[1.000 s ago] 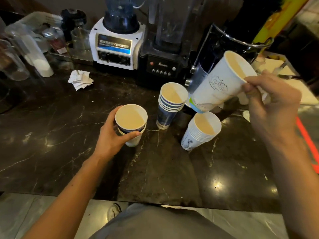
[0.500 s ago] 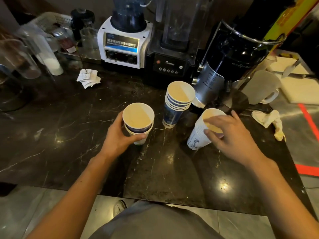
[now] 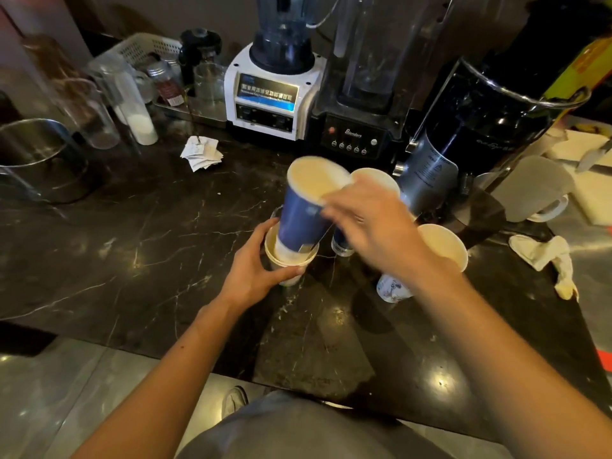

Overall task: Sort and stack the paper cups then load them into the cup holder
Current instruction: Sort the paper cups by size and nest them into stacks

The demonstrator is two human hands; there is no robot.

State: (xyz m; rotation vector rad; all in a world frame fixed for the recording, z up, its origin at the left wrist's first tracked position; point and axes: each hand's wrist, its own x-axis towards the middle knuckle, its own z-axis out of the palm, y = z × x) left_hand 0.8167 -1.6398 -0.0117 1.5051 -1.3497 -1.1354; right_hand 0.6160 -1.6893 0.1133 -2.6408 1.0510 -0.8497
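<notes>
Blue cup [image 3: 299, 223], pinched near its rim by the right hand [image 3: 374, 226], sits base-first in the white cup [image 3: 288, 261] gripped by the left hand [image 3: 255, 273] on the bench [image 3: 132, 243].

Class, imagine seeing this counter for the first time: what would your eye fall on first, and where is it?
At the centre, a tilted blue paper cup, gripped by the right hand, has its base in the mouth of a white paper cup that the left hand holds on the dark marble counter. Behind them stand a white blender and a black blender.
</notes>
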